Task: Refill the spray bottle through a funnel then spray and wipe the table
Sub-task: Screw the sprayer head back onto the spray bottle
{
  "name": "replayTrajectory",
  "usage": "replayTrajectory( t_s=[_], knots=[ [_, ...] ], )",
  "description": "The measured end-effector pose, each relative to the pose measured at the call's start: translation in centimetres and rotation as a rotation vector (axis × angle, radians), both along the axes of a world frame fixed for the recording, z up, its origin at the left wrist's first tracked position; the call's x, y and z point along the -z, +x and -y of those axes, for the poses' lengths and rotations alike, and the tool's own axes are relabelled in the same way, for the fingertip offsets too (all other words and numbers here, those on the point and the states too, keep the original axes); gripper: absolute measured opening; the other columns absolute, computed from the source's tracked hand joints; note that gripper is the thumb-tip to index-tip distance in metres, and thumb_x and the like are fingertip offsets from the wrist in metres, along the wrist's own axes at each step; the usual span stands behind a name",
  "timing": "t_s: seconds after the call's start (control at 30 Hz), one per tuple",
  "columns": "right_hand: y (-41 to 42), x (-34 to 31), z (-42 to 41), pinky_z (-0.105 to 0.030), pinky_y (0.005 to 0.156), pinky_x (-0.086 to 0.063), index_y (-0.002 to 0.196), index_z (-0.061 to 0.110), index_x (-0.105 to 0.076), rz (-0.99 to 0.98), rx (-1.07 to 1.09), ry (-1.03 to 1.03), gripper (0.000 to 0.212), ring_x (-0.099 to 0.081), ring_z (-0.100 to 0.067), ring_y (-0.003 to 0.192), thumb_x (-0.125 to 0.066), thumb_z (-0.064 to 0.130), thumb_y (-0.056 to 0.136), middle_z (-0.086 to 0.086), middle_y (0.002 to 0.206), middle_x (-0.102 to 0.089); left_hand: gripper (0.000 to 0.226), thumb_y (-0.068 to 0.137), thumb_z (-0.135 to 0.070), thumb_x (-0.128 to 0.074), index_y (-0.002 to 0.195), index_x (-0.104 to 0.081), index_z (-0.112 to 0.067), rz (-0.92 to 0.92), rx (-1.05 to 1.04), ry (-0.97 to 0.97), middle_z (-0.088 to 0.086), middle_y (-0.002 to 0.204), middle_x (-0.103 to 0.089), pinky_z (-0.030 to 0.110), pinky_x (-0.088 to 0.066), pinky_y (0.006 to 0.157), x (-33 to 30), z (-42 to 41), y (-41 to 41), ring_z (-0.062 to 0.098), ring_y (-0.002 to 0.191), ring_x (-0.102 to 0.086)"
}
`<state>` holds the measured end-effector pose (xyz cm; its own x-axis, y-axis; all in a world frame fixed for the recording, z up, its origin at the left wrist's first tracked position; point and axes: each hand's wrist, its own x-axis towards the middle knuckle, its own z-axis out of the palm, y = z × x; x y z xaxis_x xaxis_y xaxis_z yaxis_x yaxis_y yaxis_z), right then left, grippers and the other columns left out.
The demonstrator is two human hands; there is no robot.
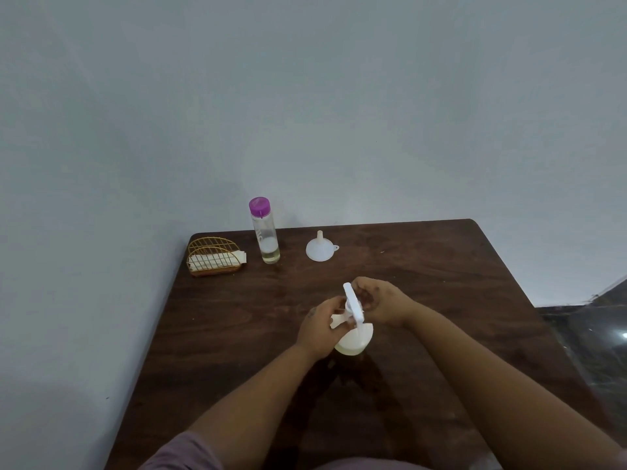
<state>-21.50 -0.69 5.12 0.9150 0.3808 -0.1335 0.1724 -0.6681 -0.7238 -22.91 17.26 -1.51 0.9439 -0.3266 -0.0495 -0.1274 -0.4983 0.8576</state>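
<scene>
both my hands on the spray bottle, mid-table: left hand curled round its neck and trigger, right hand pinching the spray head. risk: twisting tips the bottle and spills it. funnel and refill bottle untouched, well apart.

White spray bottle is stood upright on dark wooden table, near the middle; white trigger head is seen on top, partly covered by hands. White funnel is laid mouth-down, spout up — toward the far edge. Clear refill bottle (purple cap on, a little liquid at the bottom) is stood upright left of the funnel, well apart from the spray bottle.
</scene>
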Motion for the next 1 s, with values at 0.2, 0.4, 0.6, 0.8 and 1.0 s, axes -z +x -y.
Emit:
replayTrajectory(
  t_s=[0.2,0.4,0.6,0.8,1.0],
  knots=[
    [-1.6,3.0,-1.9,-0.011,0.057,-0.033,0.081,0.013,-0.062,0.342,0.232,0.055,0.027,-0.046,-0.001,0.061,-0.085,0.021,0.069,0.013,0.071,-0.049,0.029,0.085,-0.028,-0.065,0.108,-0.058,-0.042,0.011,-0.025,-0.061,-0.026,0.099,-0.064,0.031,-0.054,0.088,-0.4,-0.1,-0.8,0.0,0.099,-0.061],
    [-0.4,0.4,-0.5,-0.031,0.073,-0.057,0.088,0.016,-0.068,0.079,0.037,0.159,0.019,-0.067,-0.015,0.08,-0.08,0.014,0.073,0.001,0.085,-0.069,0.043,0.083,-0.046,-0.069,0.121,-0.06,-0.029,-0.006,-0.01,-0.002,-0.012,0.115,-0.067,0.029,-0.053,0.088,0.1,-0.1,-0.1,0.003,0.102,-0.061],
    [-1.3,2.1,-0.3,-0.031,0.078,-0.058,0.093,0.015,-0.07,0.082,0.291,0.203,0.027,-0.068,-0.012,0.083,-0.084,0.018,0.07,0.004,0.088,-0.072,0.046,0.084,-0.054,-0.062,0.124,-0.055,-0.033,0.007,-0.007,0.065,-0.015,0.119,-0.063,0.031,-0.053,0.09,0.5,0.0,-0.4,0.006,0.11,-0.058],
    [-4.3,4.2,-3.2,-0.017,0.063,-0.051,0.08,0.014,-0.065,0.237,0.599,0.346,0.02,-0.063,-0.01,0.071,-0.083,0.015,0.071,0.007,0.075,-0.068,0.04,0.088,-0.033,-0.063,0.125,-0.052,-0.038,0.08,-0.013,-0.006,-0.018,0.117,-0.063,0.029,-0.052,0.09,0.4,0.3,-0.9,0.003,0.106,-0.059],
    [-4.4,3.7,-4.2,-0.009,0.062,-0.042,0.072,0.026,-0.054,0.267,0.625,0.344,0.03,-0.058,-0.001,0.069,-0.077,0.008,0.074,0.013,0.071,-0.06,0.039,0.087,-0.03,-0.067,0.116,-0.052,-0.051,0.082,-0.077,-0.076,-0.036,0.106,-0.058,0.02,-0.048,0.09,0.4,0.1,-1.5,-0.006,0.103,-0.057]
  ],
)
